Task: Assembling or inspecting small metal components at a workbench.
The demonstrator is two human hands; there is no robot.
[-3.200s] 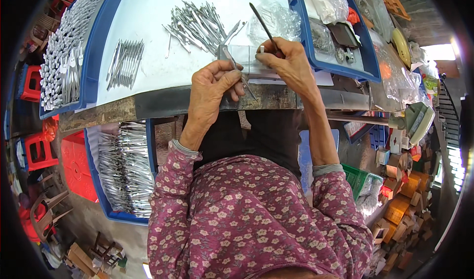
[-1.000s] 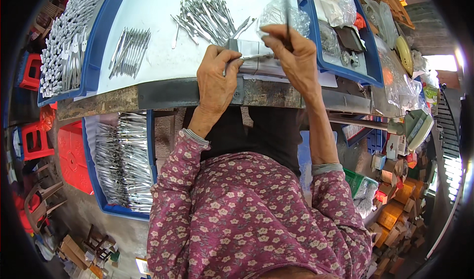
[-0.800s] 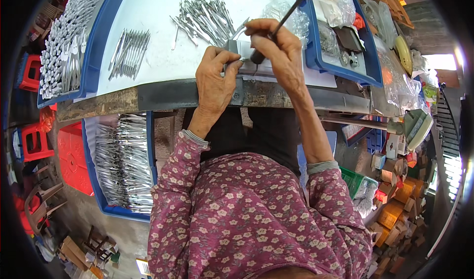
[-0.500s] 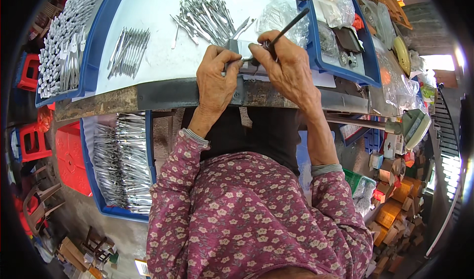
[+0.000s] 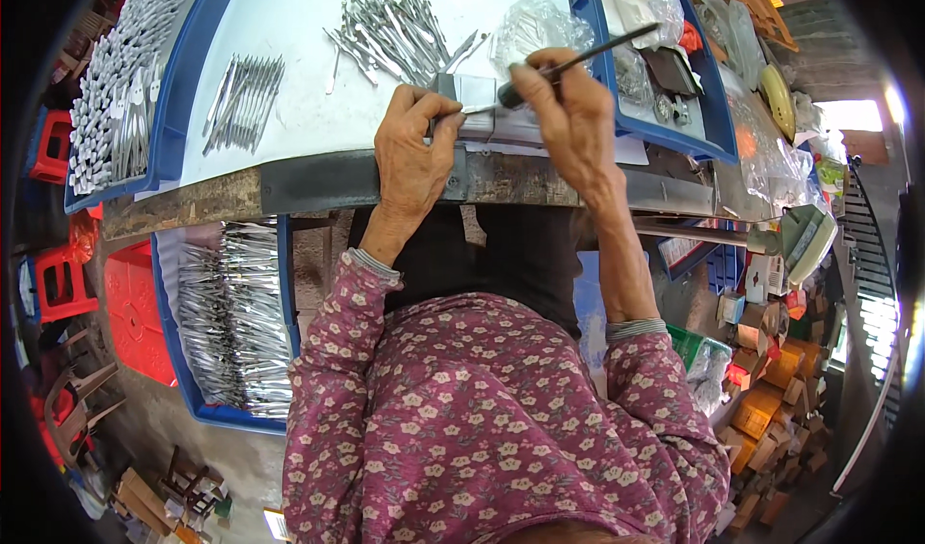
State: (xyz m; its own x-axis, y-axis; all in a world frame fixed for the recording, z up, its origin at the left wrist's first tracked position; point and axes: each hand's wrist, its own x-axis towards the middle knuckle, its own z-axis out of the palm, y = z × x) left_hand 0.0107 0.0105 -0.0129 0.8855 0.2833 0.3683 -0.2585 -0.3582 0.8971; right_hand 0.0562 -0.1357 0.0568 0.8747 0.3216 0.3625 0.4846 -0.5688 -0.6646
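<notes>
My left hand [image 5: 416, 149] is closed at the table's front edge, thumb and forefinger pinching a slim metal piece [image 5: 477, 109] against a grey metal block [image 5: 474, 91]. Just right of the block, my right hand [image 5: 576, 125] grips a dark rod-shaped tool [image 5: 617, 41]. Its thicker black end sits by the block and its thin end points up to the right; its exact kind is unclear. Beyond the block lies a loose pile of slim silvery metal pieces [image 5: 395, 33]. A neater row of similar pieces [image 5: 244, 104] rests on the white sheet further left.
A blue tray [image 5: 173, 149] packed with metal pieces stands at the left. Another blue tray [image 5: 198, 404] of them sits below table height. At the right, a blue tray [image 5: 694, 139] holds bags and small parts, near a clear plastic bag [image 5: 540, 33]. Red stools [image 5: 63, 279] stand far left.
My right hand has drawn slightly right, away from the block, and the tool has tilted lower toward the right. My left hand keeps its pinch at the block.
</notes>
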